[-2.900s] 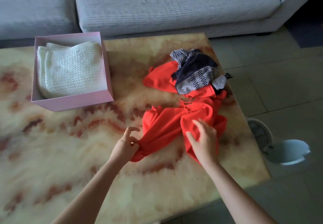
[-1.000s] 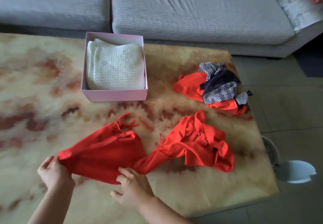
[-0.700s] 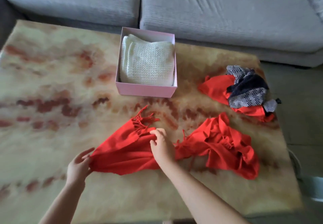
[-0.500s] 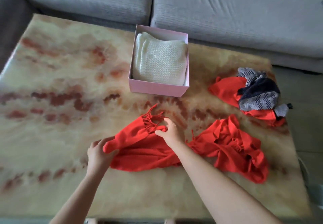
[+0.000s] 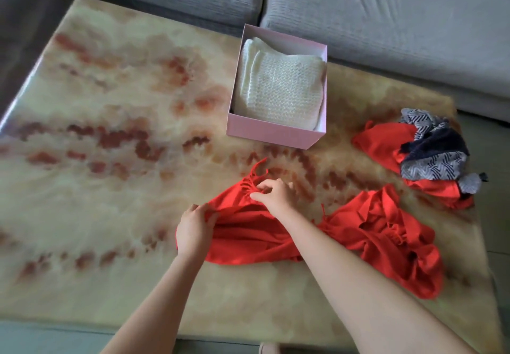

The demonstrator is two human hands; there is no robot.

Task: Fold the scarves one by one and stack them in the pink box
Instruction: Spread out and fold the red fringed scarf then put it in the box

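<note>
Open table left; pink box ahead, scarf pile right.

Marbled table: pink box at far side, red scarf near front, scarf heap right.

Low in the middle of the frame, the left hand and right hand pinch the fringed end of a red scarf that trails, crumpled, toward the lower right across the marbled table. Above centre, the pink box holds a folded white knit scarf. At the right edge a navy patterned scarf lies on another red scarf.
</note>
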